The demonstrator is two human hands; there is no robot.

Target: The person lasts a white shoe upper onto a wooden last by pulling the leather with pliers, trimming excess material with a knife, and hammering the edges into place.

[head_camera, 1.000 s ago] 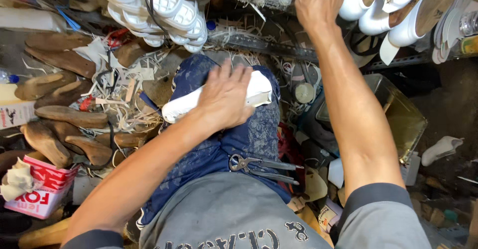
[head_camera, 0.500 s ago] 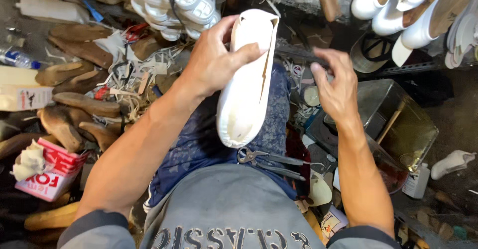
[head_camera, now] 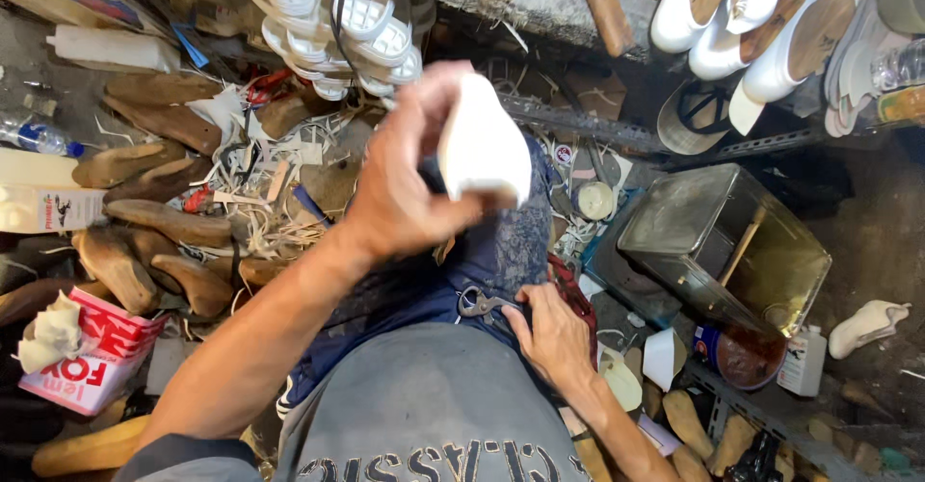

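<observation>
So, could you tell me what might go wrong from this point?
The left hand holds the white shoe piece raised by one end only, so it could slip and drop into the clutter. The right hand touches the metal pliers on the lap, out of the line of sight perhaps, so a pinched finger is possible. The open tin of glue with its stick stands close and might be knocked.
</observation>
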